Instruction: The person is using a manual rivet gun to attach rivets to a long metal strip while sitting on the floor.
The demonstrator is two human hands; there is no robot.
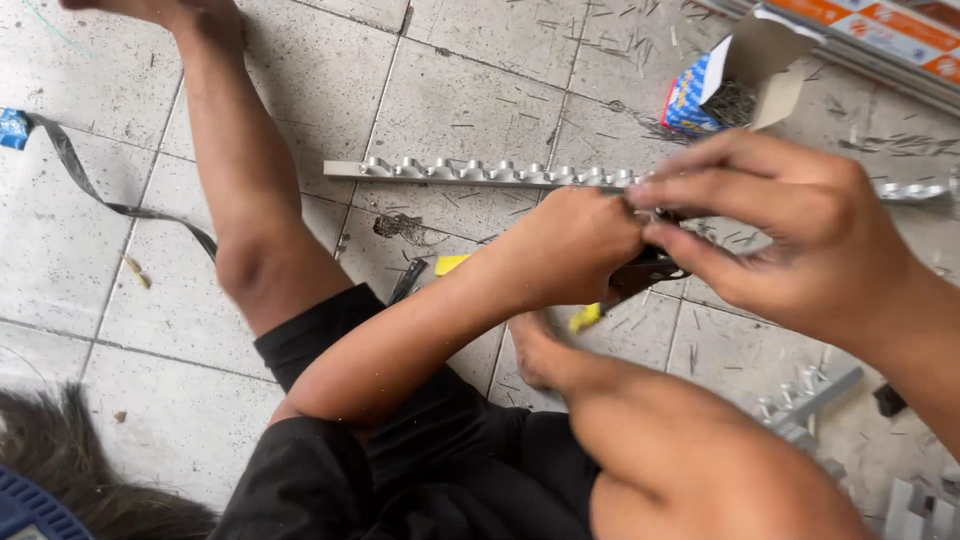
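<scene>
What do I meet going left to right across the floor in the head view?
Black strap → outstretched leg → left hand on the yellow-handled pliers → right hand, with the open small cardboard box beyond it.

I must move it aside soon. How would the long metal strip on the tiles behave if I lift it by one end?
The metal strip looks straight and thin, so it is probably stiff yet may flex slightly. Its slim profile suggests little weight. The raised tabs along it should prevent rolling and could snag fingers.
</scene>
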